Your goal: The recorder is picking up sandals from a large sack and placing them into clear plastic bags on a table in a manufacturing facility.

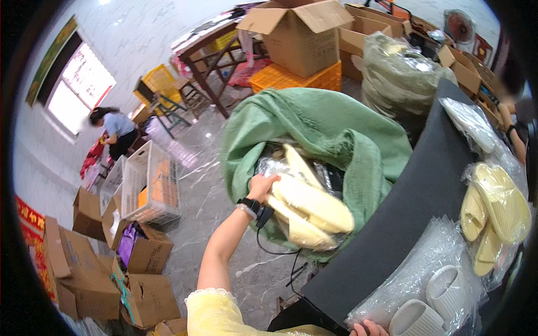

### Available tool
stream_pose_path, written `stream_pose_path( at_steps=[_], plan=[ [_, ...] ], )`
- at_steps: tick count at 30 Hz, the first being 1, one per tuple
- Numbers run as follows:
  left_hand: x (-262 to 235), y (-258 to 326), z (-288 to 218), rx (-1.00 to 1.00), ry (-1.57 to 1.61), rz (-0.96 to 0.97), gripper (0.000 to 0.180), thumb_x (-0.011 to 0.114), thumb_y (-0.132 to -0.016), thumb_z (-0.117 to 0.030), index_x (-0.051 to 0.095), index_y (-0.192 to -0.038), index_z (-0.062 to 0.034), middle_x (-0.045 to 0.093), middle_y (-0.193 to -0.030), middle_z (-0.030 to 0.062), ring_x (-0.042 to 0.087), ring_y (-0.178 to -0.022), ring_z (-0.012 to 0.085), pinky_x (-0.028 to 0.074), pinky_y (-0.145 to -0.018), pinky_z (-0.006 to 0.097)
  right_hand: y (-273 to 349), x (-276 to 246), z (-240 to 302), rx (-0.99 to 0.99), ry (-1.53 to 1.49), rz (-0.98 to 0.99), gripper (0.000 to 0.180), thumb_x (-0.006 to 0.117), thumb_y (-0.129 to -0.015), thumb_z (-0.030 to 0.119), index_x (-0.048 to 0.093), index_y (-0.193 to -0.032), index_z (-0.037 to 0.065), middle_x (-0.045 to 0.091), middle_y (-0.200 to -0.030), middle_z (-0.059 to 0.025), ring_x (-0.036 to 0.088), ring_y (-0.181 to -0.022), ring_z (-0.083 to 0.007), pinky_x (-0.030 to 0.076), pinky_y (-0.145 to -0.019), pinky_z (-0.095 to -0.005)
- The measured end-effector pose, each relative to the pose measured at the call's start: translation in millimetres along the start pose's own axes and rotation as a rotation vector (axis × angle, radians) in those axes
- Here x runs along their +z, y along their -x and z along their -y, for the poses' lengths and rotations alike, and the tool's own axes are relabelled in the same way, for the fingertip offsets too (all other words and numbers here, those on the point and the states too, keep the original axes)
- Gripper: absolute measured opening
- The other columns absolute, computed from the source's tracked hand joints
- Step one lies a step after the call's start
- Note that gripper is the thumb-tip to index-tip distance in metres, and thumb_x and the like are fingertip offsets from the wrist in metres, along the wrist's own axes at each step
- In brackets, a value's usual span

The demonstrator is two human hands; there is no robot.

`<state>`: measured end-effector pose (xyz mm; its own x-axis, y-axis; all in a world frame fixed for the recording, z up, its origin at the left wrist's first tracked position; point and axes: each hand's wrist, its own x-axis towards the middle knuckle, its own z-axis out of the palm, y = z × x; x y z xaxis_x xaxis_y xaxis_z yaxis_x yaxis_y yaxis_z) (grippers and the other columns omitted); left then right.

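Note:
My left hand (262,187) is closed on the near end of a clear plastic bag of pale yellow slippers (314,204). It holds them over the mouth of a large green woven sack (314,109), where more plastic-wrapped things show. A dark band and a pale bracelet circle that wrist. At the lower edge, only the fingertips of my right hand (368,329) appear, bent beside the corner of a clear bag of grey slippers (416,319). The rest of that hand is out of view, so its grip cannot be made out.
A dark padded table (381,218) curves along the right, bearing bagged yellow slippers (499,201) and a white bagged pair (468,120). Behind the sack stand an orange crate (302,80) under a cardboard box (305,45). Open boxes (89,280) and a white crate (151,182) line the left. A person (115,134) bends there.

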<state>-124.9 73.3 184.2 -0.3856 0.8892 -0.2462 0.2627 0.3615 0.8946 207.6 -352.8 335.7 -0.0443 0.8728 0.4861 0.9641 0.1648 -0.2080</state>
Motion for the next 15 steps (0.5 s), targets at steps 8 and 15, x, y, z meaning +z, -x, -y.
stream_pose_path(
  at_steps=[8, 15],
  plan=[
    [38.0, 3.0, -54.7, -0.321, 0.462, 0.08, 0.037, 0.075, -0.068, -0.014, 0.061, -0.089, 0.0128, 0.065, -0.085, 0.014, 0.065, -0.069, 0.0224, 0.056, -0.06, 0.038, 1.8, -4.7, 5.6, -0.02, 0.083, -0.03, 0.018, 0.057, -0.085, 0.02, 0.069, -0.097, 0.015, 0.066, -0.101, -0.0055, 0.061, -0.086, -0.0242, 0.047, -0.076, -0.0356],
    [-13.0, -18.7, -92.7, -0.218, 0.555, 0.177, 0.024, 0.063, -0.087, -0.022, 0.062, -0.095, 0.0009, 0.066, -0.089, 0.012, 0.066, -0.071, 0.0247, 0.056, -0.064, 0.04, 11.9, -14.3, 6.6, -0.042, 0.0, 0.023, 0.021, 0.056, -0.087, 0.022, 0.067, -0.104, 0.017, 0.064, -0.107, -0.0058, 0.06, -0.093, -0.0252, 0.047, -0.079, -0.0379]
  ],
)
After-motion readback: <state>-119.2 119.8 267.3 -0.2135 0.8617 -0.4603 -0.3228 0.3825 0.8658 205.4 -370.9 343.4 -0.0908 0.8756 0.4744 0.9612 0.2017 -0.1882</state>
